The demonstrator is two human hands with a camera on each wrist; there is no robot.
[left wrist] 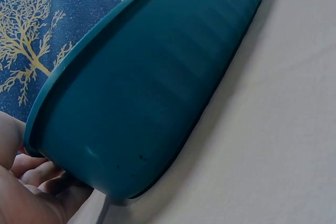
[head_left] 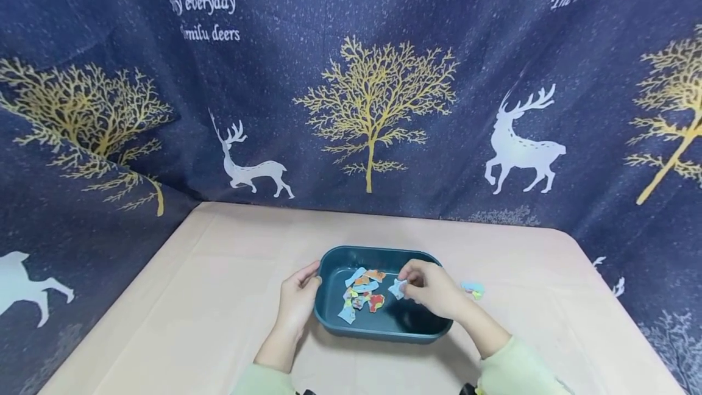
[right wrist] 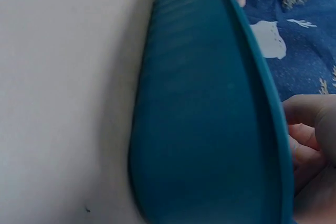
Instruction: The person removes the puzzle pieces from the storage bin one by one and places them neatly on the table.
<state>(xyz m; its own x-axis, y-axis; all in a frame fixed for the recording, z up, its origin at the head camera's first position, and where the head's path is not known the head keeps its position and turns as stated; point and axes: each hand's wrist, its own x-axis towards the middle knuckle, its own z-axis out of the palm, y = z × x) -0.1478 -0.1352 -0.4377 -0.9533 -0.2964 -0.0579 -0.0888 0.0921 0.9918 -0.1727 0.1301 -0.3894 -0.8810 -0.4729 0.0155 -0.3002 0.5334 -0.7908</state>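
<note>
A dark teal plastic tub (head_left: 384, 335) with rounded corners stands on the table. My left hand (head_left: 295, 306) grips its left end, thumb by the rim and fingers against the outer wall, which also shows in the left wrist view. Over the tub's right half, my right hand (head_left: 436, 290) pinches a light blue puzzle piece (head_left: 397, 289) between thumb and fingers. Several puzzle pieces lie loosely inside, among them a red one (head_left: 376, 302) and a pale blue one (head_left: 347, 314). In the right wrist view the tub's wall (right wrist: 205, 93) hides the pieces.
Right of the tub, on the pale tabletop (head_left: 219, 297), lies a small blue and yellow-green group of pieces (head_left: 473, 289). A dark blue cloth (head_left: 323, 11) printed with deer and gold trees hangs behind the table.
</note>
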